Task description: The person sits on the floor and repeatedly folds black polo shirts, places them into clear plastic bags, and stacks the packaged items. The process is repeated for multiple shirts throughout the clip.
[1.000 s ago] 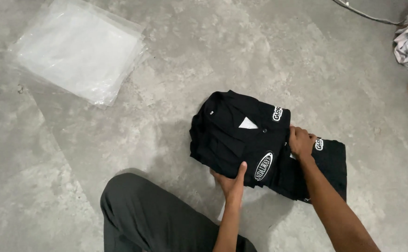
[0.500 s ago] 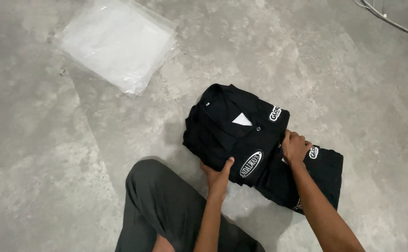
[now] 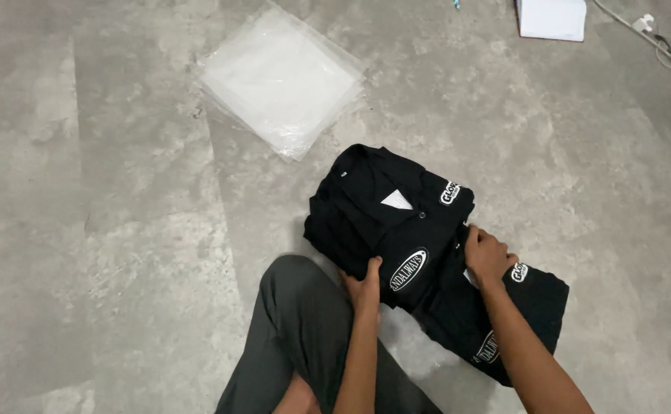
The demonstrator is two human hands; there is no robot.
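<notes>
Head view: left hand (image 3: 365, 285), right hand (image 3: 487, 254) gripping folded black shirt (image 3: 385, 218).

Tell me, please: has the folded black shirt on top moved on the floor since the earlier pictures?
Cannot tell. The camera itself shifted. Measured against the clear plastic bags, the top black shirt lies at about the same offset, with both hands, left and right, gripping it.
</notes>
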